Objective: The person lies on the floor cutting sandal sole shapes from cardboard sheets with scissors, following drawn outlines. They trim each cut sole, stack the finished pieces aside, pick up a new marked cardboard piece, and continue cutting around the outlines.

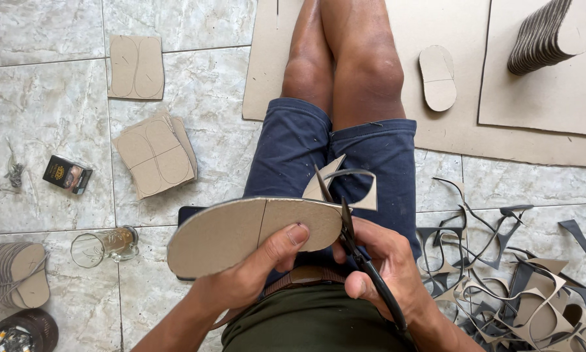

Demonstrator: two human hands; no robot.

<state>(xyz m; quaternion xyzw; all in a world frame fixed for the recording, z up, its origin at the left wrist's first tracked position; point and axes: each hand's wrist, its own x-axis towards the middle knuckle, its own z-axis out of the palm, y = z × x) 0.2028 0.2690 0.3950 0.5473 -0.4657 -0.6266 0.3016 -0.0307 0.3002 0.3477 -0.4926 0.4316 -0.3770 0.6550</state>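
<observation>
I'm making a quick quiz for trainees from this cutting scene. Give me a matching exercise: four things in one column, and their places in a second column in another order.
Things:
1. scissors
2. glass mug
3. offcut scraps
4. stack of cut soles

Places:
A. lying on its side on the tile, on the person's left
B. on the cardboard sheet, far right
C. in the right hand
D. heaped on the floor by the right hip

Pairs: 1-C, 2-A, 3-D, 4-B

tiled floor (58, 98) — cardboard sheets (462, 130) | sole stacks (547, 32) | offcuts (521, 274) | glass mug (104, 246) | small box (67, 174), perhaps cigarettes
</observation>
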